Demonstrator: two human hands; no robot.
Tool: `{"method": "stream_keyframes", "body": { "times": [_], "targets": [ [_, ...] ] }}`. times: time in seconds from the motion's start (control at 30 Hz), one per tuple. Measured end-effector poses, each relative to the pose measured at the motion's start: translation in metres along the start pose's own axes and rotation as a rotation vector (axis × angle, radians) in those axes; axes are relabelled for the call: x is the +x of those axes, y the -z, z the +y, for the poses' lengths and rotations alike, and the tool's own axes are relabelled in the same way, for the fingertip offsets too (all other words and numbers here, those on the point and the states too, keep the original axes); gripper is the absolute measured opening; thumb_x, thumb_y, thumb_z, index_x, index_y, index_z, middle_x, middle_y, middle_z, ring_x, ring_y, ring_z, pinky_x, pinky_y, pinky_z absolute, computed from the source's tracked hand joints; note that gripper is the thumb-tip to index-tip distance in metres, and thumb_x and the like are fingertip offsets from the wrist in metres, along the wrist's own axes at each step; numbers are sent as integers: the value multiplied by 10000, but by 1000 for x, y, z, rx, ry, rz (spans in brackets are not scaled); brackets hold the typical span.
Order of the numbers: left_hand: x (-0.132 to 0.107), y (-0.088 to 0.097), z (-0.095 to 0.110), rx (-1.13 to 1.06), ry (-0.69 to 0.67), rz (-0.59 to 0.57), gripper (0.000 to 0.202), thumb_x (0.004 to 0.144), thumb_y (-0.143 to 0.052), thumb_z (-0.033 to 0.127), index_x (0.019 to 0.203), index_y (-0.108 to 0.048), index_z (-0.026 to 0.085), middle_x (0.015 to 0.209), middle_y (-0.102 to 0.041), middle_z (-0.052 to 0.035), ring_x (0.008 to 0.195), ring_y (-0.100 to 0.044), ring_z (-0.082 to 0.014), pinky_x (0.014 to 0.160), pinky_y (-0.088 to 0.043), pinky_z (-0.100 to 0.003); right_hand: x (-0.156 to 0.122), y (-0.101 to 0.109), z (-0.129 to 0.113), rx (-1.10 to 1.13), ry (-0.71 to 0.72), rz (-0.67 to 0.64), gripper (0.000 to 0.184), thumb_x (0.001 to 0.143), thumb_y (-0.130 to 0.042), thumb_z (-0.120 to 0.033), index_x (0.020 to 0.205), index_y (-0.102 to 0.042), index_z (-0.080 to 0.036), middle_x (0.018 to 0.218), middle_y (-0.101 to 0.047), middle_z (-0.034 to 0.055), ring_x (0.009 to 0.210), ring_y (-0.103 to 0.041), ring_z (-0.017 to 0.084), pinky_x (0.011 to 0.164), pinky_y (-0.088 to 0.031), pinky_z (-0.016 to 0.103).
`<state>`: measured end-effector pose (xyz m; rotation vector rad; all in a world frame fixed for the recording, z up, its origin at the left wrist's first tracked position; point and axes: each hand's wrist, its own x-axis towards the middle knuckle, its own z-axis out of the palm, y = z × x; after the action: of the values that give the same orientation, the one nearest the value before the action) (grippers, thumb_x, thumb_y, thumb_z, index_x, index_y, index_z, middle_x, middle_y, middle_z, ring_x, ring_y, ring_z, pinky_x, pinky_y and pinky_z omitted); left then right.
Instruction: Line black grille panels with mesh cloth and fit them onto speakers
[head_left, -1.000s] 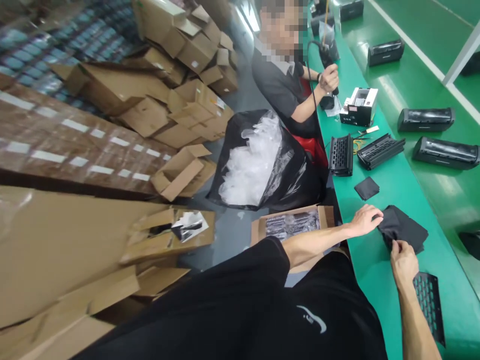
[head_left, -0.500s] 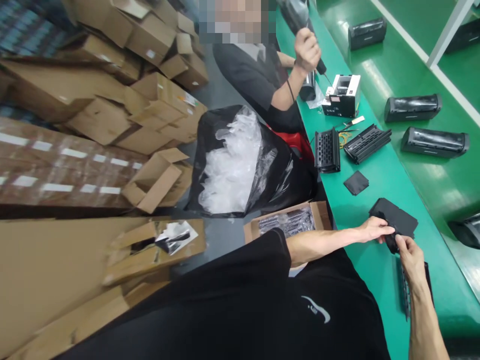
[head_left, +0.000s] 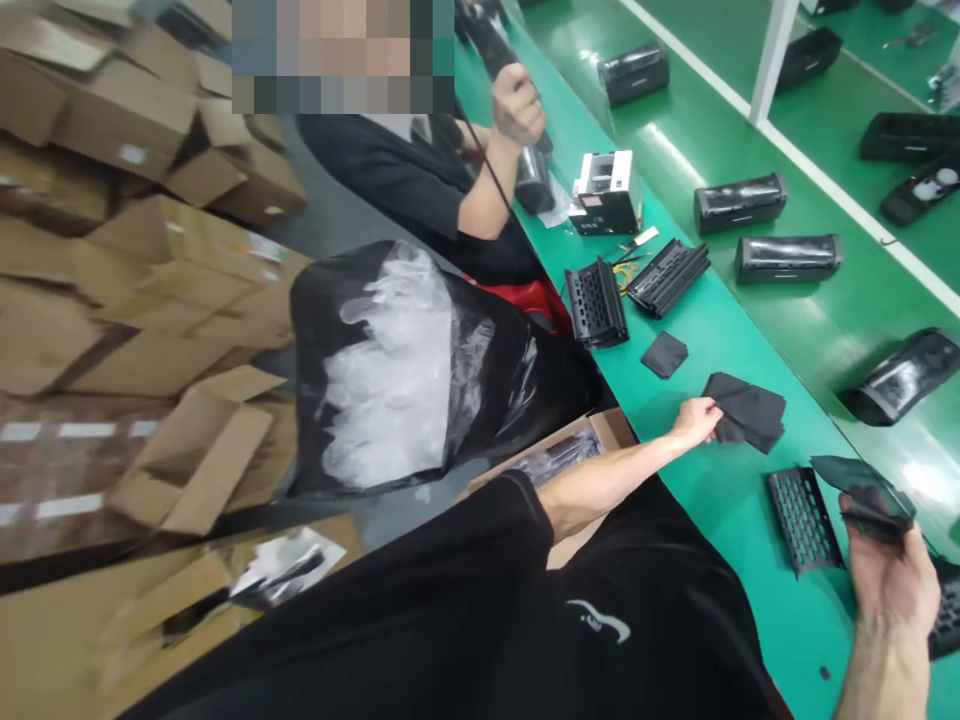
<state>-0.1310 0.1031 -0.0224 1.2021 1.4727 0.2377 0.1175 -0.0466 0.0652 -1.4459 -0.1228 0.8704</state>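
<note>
Our right hand [head_left: 892, 590] grips a limp, light black fabric sheet [head_left: 862, 495] above the green bench [head_left: 720, 530], best pinched at its edge, while our released left hand [head_left: 696, 422] lies beside a soft black cloth pile [head_left: 746, 412].

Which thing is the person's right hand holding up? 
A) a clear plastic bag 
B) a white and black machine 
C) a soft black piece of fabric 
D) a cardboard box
C. The right hand holds a soft black fabric piece in its fingers, beside a black plastic grille.
</note>
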Motion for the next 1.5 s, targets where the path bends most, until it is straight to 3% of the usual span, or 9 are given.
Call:
{"method": "stream_keyframes", "body": {
  "times": [0.13,0.2,0.33,0.4,0.6,0.87,1.3,1.4,1.5],
  "targets": [
    [-24,17,12,155,-129,145,529,891,-739,346,1373,-593,182,1313,-681,-153,1291,-632,-302,1085,-514,-441,-23,25,-4,-34,-133,-53,276,785,-812,-456,919,-782,-217,1034,-774,100,1085,-704,330,1119,-454,617],
    [-39,17,24,123,-251,132,582,915,-714,373,1446,-539,211,1430,-618,-153,1336,-596,-286,1137,-482,-446,-34,35,-1,-50,-166,-96,306,769,-835,-481,930,-793,-224,1040,-783,107,1042,-721,328,1105,-470,617],
    [-62,-9,43,-290,-80,-647,545,982,-563,626,1272,-659,175,1193,-742,-140,969,-726,-231,900,-582,-398,-50,44,11,-56,-184,-222,312,789,-829,-521,967,-797,-266,1037,-788,98,972,-739,324,1045,-513,620],
    [-69,-24,46,-426,36,-871,541,959,-592,660,1097,-725,153,1043,-768,-129,894,-718,-221,818,-566,-357,-57,47,19,-51,-229,-250,337,764,-848,-536,961,-794,-268,1026,-787,98,965,-739,324,1038,-523,611],
    [-76,-44,35,-426,-109,-668,432,758,-852,539,871,-722,143,777,-685,16,710,-566,-104,705,-438,-251,-80,58,39,2,-409,-128,633,755,-734,-823,1009,-772,-244,1089,-777,148,1018,-734,353,887,-590,623],
    [-66,-45,31,-175,-181,-643,586,759,-749,726,844,-660,154,613,-525,74,564,-419,-72,532,-261,-235,-98,69,70,-21,-292,96,470,657,-957,-529,918,-763,-190,914,-772,49,873,-731,226,842,-608,356],
    [-26,-50,23,-6,-244,-773,329,891,-728,366,1120,-692,133,833,-673,13,735,-573,-104,695,-439,-229,-96,68,73,-66,-254,136,463,672,-914,-509,962,-762,-182,946,-756,84,914,-715,275,843,-601,470],
    [-25,-50,32,10,-337,-737,249,911,-693,312,1089,-718,139,957,-720,-36,865,-635,-147,811,-495,-268,-97,69,70,-161,-151,247,429,708,-896,-496,995,-773,-201,998,-741,54,1006,-680,274,986,-536,470],
    [-20,-52,42,117,-633,-692,159,918,-670,252,1009,-768,165,1145,-739,-106,1103,-661,-228,1036,-496,-365,-96,74,73,-497,168,289,323,814,-813,-464,1028,-802,-221,1151,-722,78,1132,-632,289,1118,-430,473]
  ]
}}
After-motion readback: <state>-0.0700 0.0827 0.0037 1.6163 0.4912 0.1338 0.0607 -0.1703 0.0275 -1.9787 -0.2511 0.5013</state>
